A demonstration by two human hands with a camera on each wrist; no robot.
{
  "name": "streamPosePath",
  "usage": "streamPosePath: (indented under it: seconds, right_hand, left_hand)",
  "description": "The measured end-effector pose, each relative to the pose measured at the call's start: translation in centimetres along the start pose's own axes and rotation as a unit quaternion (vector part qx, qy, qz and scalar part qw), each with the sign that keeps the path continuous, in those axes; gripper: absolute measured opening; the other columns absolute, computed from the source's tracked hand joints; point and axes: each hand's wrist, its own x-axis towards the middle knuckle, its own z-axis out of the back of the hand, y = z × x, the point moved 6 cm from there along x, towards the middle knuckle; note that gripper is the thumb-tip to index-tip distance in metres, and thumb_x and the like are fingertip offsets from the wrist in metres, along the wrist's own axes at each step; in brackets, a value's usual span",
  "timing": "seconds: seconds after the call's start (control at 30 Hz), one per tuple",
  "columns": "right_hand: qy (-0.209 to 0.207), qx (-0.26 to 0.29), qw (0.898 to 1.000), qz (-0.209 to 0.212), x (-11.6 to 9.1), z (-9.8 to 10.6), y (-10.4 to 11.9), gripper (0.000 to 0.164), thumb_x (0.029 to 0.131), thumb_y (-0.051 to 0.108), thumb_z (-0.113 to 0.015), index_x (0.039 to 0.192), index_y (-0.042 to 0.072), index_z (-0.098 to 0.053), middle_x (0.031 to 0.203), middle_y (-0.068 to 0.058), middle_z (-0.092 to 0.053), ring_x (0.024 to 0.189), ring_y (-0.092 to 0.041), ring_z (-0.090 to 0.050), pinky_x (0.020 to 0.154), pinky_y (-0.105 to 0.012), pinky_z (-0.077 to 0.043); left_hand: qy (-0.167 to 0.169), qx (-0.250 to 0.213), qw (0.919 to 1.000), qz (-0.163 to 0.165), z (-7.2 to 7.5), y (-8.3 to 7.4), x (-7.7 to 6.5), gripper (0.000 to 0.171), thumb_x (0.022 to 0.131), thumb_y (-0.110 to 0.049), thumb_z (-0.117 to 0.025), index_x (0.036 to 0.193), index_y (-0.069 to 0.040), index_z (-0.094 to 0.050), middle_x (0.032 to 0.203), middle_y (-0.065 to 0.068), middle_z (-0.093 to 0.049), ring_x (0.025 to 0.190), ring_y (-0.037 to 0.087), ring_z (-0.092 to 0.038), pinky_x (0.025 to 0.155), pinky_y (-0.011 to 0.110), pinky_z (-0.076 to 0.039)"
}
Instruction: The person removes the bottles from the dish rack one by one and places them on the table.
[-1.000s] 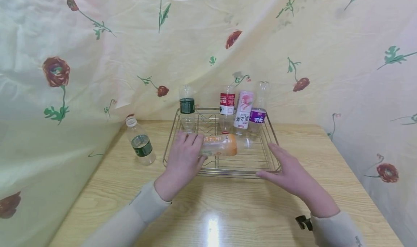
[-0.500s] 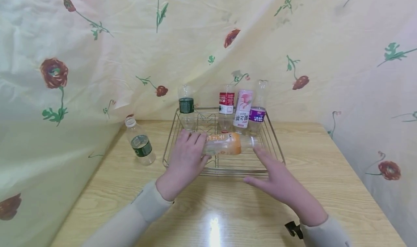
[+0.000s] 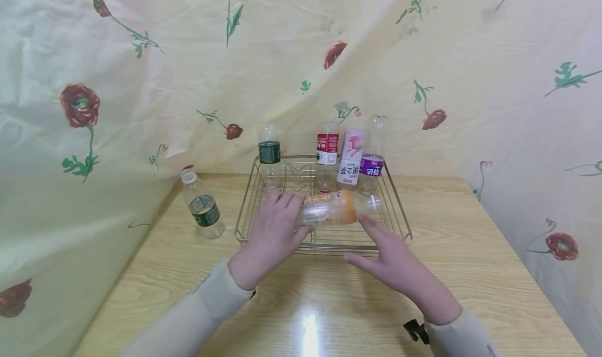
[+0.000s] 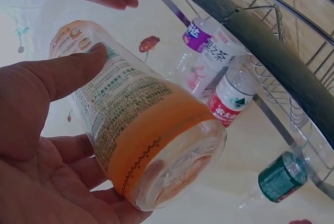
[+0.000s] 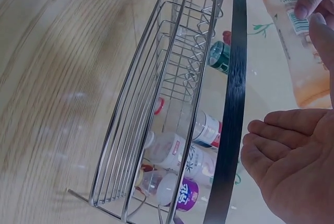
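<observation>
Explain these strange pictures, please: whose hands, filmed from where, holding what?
No robot here: a person's bare left hand and right hand. The wide view is from a camera on the head; the tilted ones are from the wrists. On the wooden table sit a wire rack and an upright green-labelled bottle. The rack holds four upside-down bottles: a green-labelled bottle, red-labelled bottle, pink-and-white bottle and purple-labelled bottle. The left hand holds an orange-labelled bottle sideways in the air; the right hand is open nearby.

The 2 pale sleeves (image 3: 195,309) bear small dark marks (image 3: 202,283).
</observation>
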Motion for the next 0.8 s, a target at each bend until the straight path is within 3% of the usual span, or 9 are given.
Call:
streamPosePath:
  seconds: [0.13, 0.4, 0.53, 0.7, 0.8]
  right_hand:
    - [-0.004, 0.003, 1.0, -0.001, 0.2, -0.1, 0.0, 0.098, 0.09, 0.059, -0.07, 0.154, -0.007, -0.035, 0.157, -0.027, -0.033, 0.141, -0.049, -0.033, 0.111, -0.065, -0.029]
    - [-0.003, 0.046, 0.999, -0.023, 0.7, -0.2, -0.6, 0.097, 0.09, 0.058, -0.07, 0.155, -0.003, -0.034, 0.157, -0.024, -0.034, 0.142, -0.045, -0.033, 0.113, -0.062, -0.029]
    - [-0.01, 0.07, 0.997, -0.027, 0.9, -0.2, -0.7, 0.094, 0.091, 0.054, -0.072, 0.155, -0.003, -0.035, 0.156, -0.026, -0.036, 0.139, -0.045, -0.039, 0.111, -0.06, -0.033]
    - [-0.005, 0.148, 0.988, -0.037, 1.3, -0.4, -0.4, 0.088, 0.092, 0.049, -0.074, 0.154, -0.001, -0.037, 0.156, -0.022, -0.036, 0.134, -0.045, -0.045, 0.106, -0.052, -0.041]
    - [0.003, 0.209, 0.977, -0.033, 1.6, -0.7, -0.1, 0.084, 0.093, 0.043, -0.075, 0.155, 0.001, -0.037, 0.157, -0.019, -0.038, 0.139, -0.04, -0.041, 0.109, -0.046, -0.038]
  left_hand:
    - [0.003, -0.011, 0.9999, 0.004, 0.0, -0.1, 0.0, 0.067, 0.08, -0.036, -0.089, 0.131, -0.002, -0.061, 0.119, 0.01, -0.067, 0.102, 0.026, -0.055, 0.091, 0.038, -0.047]
    - [0.018, -0.038, 0.9989, 0.02, -0.3, -0.2, 0.0, 0.065, 0.082, -0.037, -0.087, 0.132, -0.004, -0.061, 0.127, 0.009, -0.066, 0.108, 0.025, -0.057, 0.101, 0.041, -0.047]
    - [0.039, -0.065, 0.9965, 0.036, -0.6, -0.2, 0.0, 0.068, 0.084, -0.038, -0.085, 0.137, -0.005, -0.059, 0.13, 0.009, -0.064, 0.111, 0.024, -0.056, 0.095, 0.039, -0.05]
    - [0.057, -0.085, 0.9936, 0.047, -0.8, -0.5, 0.1, 0.07, 0.084, -0.039, -0.085, 0.14, -0.007, -0.057, 0.131, 0.007, -0.063, 0.112, 0.022, -0.055, 0.094, 0.037, -0.051]
    - [0.059, -0.091, 0.9932, 0.043, -0.9, -0.7, 0.1, 0.069, 0.083, -0.039, -0.086, 0.138, -0.007, -0.058, 0.13, 0.007, -0.064, 0.112, 0.022, -0.055, 0.096, 0.037, -0.051]
